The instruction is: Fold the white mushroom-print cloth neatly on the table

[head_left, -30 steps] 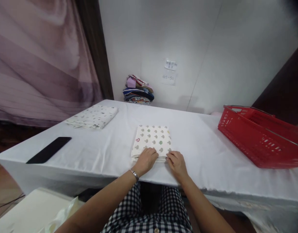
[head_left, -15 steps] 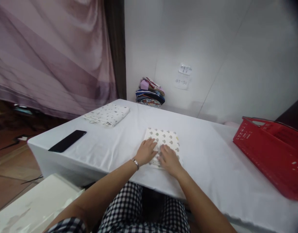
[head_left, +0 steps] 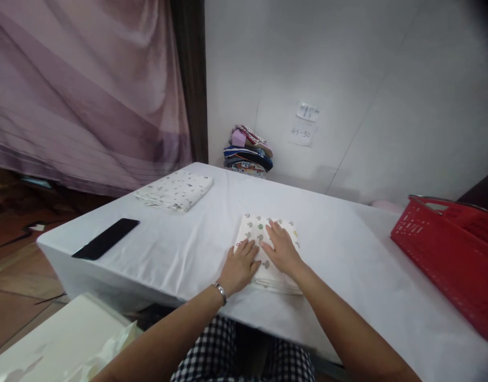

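Note:
A folded white cloth point(head_left: 268, 271) with a grey mushroom-like print and a few coloured marks lies near the front edge of the table. My left hand point(head_left: 240, 263) rests on its left side, palm down, fingers stretched out. Farther up on the cloth, to the right, my right hand point(head_left: 281, 245) lies flat with its fingers spread. Neither hand grips the fabric. Another folded white cloth point(head_left: 176, 190), printed with small dark motifs, sits at the table's far left.
A black phone-like slab point(head_left: 106, 239) lies at the left on the white-covered table point(head_left: 339, 254). On the right stands a red plastic basket point(head_left: 446, 260). A stack of folded fabrics point(head_left: 247, 151) is against the wall, and a white box-like surface point(head_left: 64, 339) is low on the left.
My right hand has slid up and away over the cloth, while my left hand has come slightly nearer to me. The view has shifted a little.

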{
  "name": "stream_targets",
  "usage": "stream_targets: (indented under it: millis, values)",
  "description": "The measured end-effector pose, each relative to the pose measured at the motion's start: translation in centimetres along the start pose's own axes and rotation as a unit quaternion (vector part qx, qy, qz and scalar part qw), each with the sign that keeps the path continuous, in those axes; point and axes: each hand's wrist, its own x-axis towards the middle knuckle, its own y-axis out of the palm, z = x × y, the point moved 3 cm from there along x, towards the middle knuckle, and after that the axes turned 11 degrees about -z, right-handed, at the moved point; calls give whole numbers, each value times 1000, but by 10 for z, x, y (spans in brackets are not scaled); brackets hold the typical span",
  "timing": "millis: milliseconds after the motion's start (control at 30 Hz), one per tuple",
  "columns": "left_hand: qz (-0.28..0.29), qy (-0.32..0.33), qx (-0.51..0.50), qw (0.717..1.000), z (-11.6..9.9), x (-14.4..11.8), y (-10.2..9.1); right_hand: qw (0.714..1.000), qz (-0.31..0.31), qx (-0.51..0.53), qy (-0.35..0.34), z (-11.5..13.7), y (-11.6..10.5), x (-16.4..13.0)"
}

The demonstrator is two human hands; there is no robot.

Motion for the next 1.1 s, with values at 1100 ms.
stream_targets:
  millis: [1100]
  values:
    - [-77,-91,-110,987,19,-68,-45,985,-35,-13,170,-76,24,-59]
